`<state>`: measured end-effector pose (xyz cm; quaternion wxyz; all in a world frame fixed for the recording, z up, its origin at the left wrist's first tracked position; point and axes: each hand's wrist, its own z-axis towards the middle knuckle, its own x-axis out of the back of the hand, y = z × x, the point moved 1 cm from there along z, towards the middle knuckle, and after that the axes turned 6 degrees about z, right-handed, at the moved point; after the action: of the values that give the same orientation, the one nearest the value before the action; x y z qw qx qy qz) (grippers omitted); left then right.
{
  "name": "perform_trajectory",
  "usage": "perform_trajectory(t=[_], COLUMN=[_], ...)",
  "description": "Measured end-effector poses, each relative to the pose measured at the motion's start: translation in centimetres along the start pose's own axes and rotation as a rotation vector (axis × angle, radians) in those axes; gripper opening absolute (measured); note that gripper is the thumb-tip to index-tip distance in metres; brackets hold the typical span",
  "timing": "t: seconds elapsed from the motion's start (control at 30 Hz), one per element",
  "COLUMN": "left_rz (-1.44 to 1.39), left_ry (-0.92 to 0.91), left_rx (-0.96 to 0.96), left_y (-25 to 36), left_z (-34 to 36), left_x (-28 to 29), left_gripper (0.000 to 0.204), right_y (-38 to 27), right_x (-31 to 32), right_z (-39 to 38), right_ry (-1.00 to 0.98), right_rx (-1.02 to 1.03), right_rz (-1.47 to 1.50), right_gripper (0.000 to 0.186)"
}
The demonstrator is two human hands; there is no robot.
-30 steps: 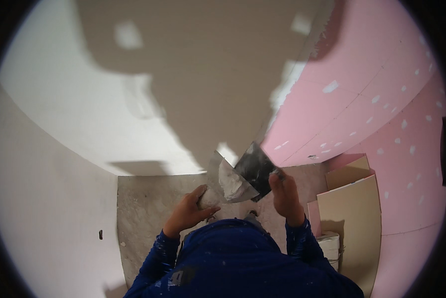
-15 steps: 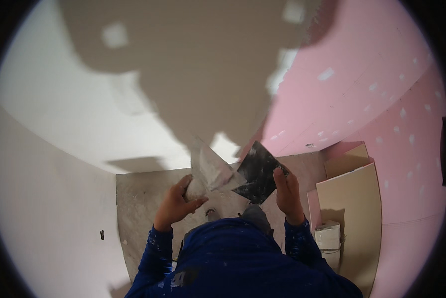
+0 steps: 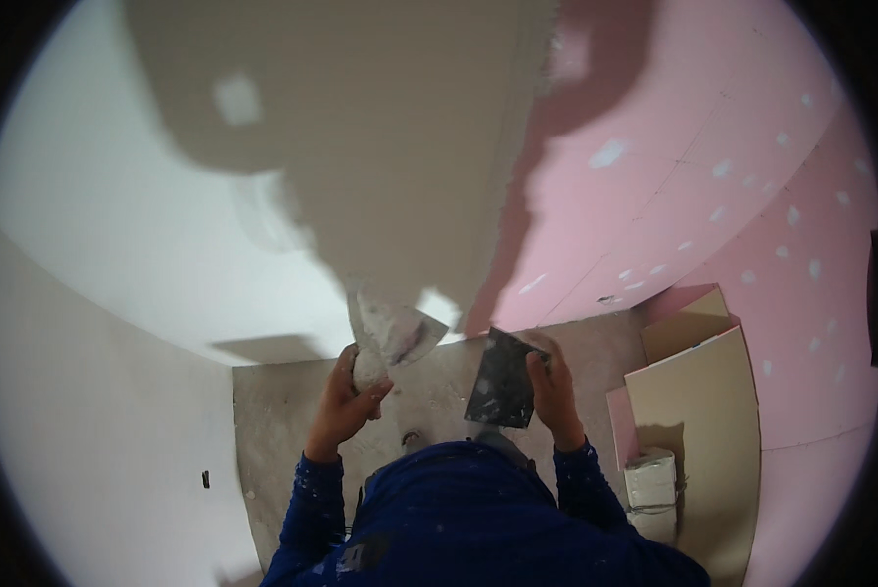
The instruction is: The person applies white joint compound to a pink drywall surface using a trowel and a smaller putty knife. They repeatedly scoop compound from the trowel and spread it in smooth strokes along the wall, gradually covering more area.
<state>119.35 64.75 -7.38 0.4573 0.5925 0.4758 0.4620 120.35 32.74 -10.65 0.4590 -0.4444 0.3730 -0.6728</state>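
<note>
My left hand (image 3: 346, 401) is closed around the putty-smeared handle of a broad putty knife (image 3: 370, 323), whose pale, crusted blade carries a lump of whitish compound. My right hand (image 3: 556, 386) grips a dark, speckled square-bladed trowel (image 3: 491, 377), lower and to the right of the putty knife, with a gap between the two tools. Both are held out over the floor, in front of the wall (image 3: 410, 196), which is part grey-white and part pink board and carries a large shadow.
A plain side wall (image 3: 96, 401) stands at left, a pink patched wall (image 3: 806, 372) at right. Loose board sheets (image 3: 703, 401) lean at the right, with a pale wrapped block (image 3: 651, 494) against them. The dusty floor (image 3: 277, 421) lies below, with my feet partly visible.
The dark trowel has dropped lower, away from the putty knife, which has moved left and upward. The two tools, overlapping earlier, are now apart. The view has shifted slightly.
</note>
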Motion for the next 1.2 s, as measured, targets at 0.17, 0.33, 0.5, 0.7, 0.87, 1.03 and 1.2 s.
perform_trajectory(t=[0.17,0.33,0.5,0.7,0.87,1.03,1.2], left_rz=[-0.161,-0.155,-0.028,0.166,0.328,0.384,0.366], left_ry=[-0.089,-0.135,-0.126,-0.177,-0.282,-0.323,-0.341], left_rx=[0.004,0.125,0.145,0.173,0.018,0.166,0.22], left_y=[0.5,0.1,1.5,4.0,6.1,7.4,8.1], left_z=[0.5,1.3,3.0,5.1,6.1,6.4,6.4], left_x=[-3.6,-8.8,-14.0,-17.4,-17.3,-17.8,-18.7], left_gripper=[0.053,0.053,0.054,0.055,0.06,0.066,0.066], right_y=[6.1,9.1,16.1,17.3,10.8,6.8,6.8], right_x=[7.3,13.2,16.5,17.6,19.1,20.0,19.9], right_z=[0.7,0.2,-0.1,0.4,4.7,8.6,9.9], right_ry=[0.131,0.03,-0.147,-0.103,-0.194,-0.267,-0.135], right_rx=[-0.357,-0.275,-0.629,-0.561,-0.371,-0.327,-0.466], right_rz=[0.639,1.172,0.884,1.285,1.08,0.989,1.121], right_gripper=[0.045,0.049,0.044,0.034,0.031,0.037,0.039])
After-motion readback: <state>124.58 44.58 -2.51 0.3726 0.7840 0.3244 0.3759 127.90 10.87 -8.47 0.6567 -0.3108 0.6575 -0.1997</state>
